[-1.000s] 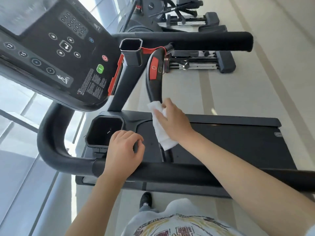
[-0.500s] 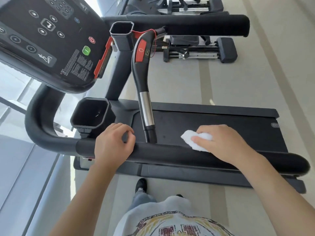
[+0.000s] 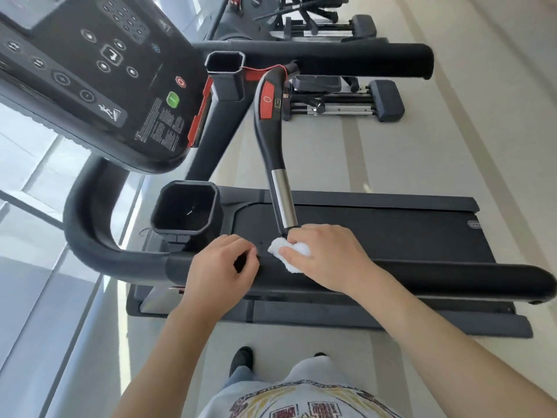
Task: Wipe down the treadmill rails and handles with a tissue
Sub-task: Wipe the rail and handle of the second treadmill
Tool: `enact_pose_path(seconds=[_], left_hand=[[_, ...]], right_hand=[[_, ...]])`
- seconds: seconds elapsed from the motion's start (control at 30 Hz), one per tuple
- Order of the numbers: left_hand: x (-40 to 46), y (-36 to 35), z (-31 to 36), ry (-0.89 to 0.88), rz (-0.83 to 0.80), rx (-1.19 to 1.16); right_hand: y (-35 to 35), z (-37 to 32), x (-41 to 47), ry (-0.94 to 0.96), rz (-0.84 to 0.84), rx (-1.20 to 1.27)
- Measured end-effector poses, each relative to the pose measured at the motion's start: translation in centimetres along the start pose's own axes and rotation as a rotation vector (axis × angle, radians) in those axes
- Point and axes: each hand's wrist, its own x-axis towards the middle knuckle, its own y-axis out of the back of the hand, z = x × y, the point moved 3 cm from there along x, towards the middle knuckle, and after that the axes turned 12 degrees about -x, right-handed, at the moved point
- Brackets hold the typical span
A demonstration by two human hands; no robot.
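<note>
Gym floor (image 3: 452, 152) all around, pale and striped, with other machines lined up on the far side. Biggest thing in view is the treadmill (image 3: 376, 236), seen from beside it, console (image 3: 99, 76) up on the left. The near rail (image 3: 437, 277) runs left to right across the middle, the far rail (image 3: 346, 60) sits beyond the belt, and between them the centre handle (image 3: 272, 140) with its red button and silver sleeve reaches toward me. My left hand (image 3: 221, 271) wraps over the near rail, fingers curled round it, bracing. My right hand (image 3: 325, 256) pinches the bunched white tissue (image 3: 289, 251) and presses it onto the near rail, right at the tip of the centre handle. So we're mid-wipe, I'd say. Nothing shows which stretches are already clean. By my reckoning the long right run of the near rail, the curved left end, and the whole far rail could all be left.
</note>
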Motion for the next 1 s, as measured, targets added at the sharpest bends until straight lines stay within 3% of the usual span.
enact_pose_path(seconds=[0.13, 0.33, 0.53, 0.73, 1.0], left_hand=[[-2.9, 5.2, -3.5, -0.015, 0.049, -0.078], [-5.6, 12.7, -10.6, 0.015, 0.210, 0.052], [-5.2, 16.5, -15.5, 0.007, 0.207, 0.049], [-4.8, 16.3, -15.4, -0.063, 0.147, 0.021], [-3.7, 11.2, -10.4, -0.269, -0.056, -0.164]], right_hand=[[-1.0, -6.9, 2.4, 0.108, 0.118, -0.049], [-3.4, -17.0, 6.3, 0.227, 0.380, -0.104], [-5.7, -26.1, 10.8, 0.340, 0.488, -0.182], [-5.8, -25.5, 9.8, 0.336, 0.608, -0.106], [-5.4, -18.6, 3.4, 0.183, 0.790, -0.299]])
